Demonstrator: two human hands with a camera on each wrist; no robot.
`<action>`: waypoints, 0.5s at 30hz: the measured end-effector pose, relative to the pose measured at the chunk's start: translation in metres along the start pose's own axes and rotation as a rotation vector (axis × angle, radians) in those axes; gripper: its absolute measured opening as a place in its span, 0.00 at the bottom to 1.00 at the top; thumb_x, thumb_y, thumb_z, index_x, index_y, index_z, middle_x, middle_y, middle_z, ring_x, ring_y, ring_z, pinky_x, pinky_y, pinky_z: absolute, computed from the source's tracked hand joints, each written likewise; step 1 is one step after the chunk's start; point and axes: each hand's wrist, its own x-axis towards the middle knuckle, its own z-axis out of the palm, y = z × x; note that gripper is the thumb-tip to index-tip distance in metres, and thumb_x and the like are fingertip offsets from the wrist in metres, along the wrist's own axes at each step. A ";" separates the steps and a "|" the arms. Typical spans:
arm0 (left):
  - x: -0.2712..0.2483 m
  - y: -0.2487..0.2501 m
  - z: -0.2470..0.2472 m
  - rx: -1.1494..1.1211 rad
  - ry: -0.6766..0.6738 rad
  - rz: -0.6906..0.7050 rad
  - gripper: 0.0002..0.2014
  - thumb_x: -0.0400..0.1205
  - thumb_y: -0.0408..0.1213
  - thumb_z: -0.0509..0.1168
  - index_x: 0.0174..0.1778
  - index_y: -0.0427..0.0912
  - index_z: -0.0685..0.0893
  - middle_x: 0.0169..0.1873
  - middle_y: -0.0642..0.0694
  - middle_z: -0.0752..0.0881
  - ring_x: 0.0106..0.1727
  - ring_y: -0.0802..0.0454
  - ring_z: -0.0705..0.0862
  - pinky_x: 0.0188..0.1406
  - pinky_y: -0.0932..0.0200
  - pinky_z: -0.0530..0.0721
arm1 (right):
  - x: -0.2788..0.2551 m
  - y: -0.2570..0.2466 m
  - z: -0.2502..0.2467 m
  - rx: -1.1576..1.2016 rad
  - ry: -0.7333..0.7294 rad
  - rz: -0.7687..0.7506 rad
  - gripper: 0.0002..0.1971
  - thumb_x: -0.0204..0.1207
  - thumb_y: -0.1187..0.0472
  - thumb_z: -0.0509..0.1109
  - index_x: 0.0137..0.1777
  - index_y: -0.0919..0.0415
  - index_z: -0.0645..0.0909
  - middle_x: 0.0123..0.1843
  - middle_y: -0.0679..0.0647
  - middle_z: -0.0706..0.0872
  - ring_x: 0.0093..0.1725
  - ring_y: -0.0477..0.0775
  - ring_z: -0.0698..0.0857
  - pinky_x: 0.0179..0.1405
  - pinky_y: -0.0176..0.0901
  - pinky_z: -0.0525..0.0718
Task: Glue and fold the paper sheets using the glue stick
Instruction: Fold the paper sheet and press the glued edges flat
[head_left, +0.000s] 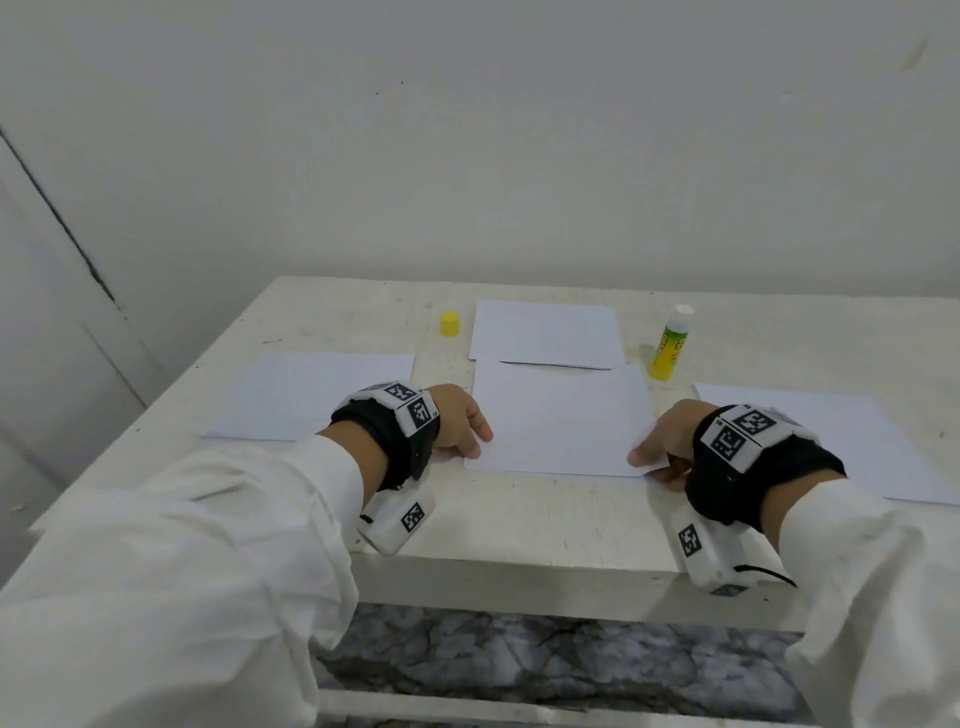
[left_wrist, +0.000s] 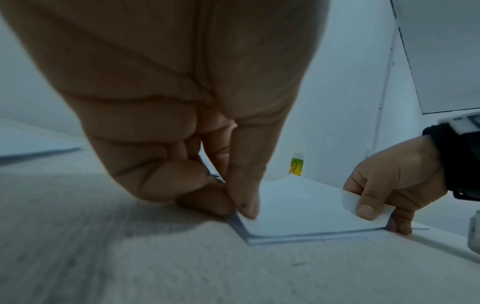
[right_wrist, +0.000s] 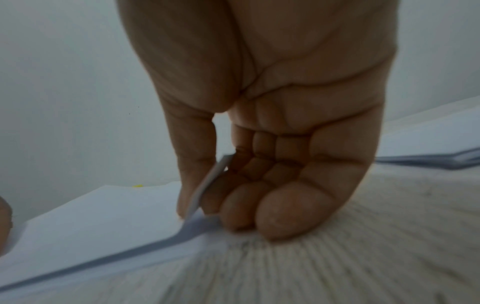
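A white paper sheet (head_left: 558, 418) lies in the middle of the table, its far edge overlapping another sheet (head_left: 545, 332). My left hand (head_left: 462, 423) pinches its near left corner (left_wrist: 249, 218) between thumb and curled fingers. My right hand (head_left: 662, 441) pinches the near right corner (right_wrist: 207, 185), thumb on top, fingers underneath, and that corner is lifted slightly. The uncapped glue stick (head_left: 669, 345) stands upright just right of the sheet, also seen as the glue stick (left_wrist: 296, 165) in the left wrist view. Its yellow cap (head_left: 450, 323) sits to the far left.
Two more white sheets lie flat on the white table (head_left: 519, 525): one at the left (head_left: 311, 392), one at the right (head_left: 826, 441). A wall stands right behind the table. The table's front edge is just under my wrists.
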 end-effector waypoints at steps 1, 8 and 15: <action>0.000 0.000 0.000 0.008 0.001 0.001 0.10 0.76 0.28 0.73 0.47 0.47 0.86 0.31 0.51 0.80 0.27 0.59 0.77 0.24 0.72 0.75 | 0.000 0.000 0.000 -0.002 0.001 -0.004 0.14 0.67 0.71 0.79 0.51 0.74 0.82 0.35 0.66 0.85 0.41 0.64 0.85 0.60 0.62 0.83; 0.000 0.002 0.002 0.053 0.010 0.000 0.11 0.76 0.29 0.74 0.52 0.44 0.88 0.31 0.51 0.80 0.29 0.58 0.78 0.28 0.70 0.76 | 0.002 0.000 0.000 -0.004 0.004 -0.025 0.13 0.68 0.71 0.78 0.51 0.72 0.81 0.40 0.66 0.86 0.44 0.65 0.86 0.58 0.59 0.85; 0.002 0.004 0.005 0.135 0.025 0.000 0.12 0.76 0.31 0.74 0.54 0.44 0.88 0.39 0.49 0.82 0.33 0.57 0.79 0.40 0.64 0.79 | 0.002 -0.002 0.001 -0.078 -0.005 -0.031 0.08 0.67 0.72 0.78 0.44 0.71 0.83 0.43 0.67 0.88 0.49 0.66 0.88 0.55 0.57 0.86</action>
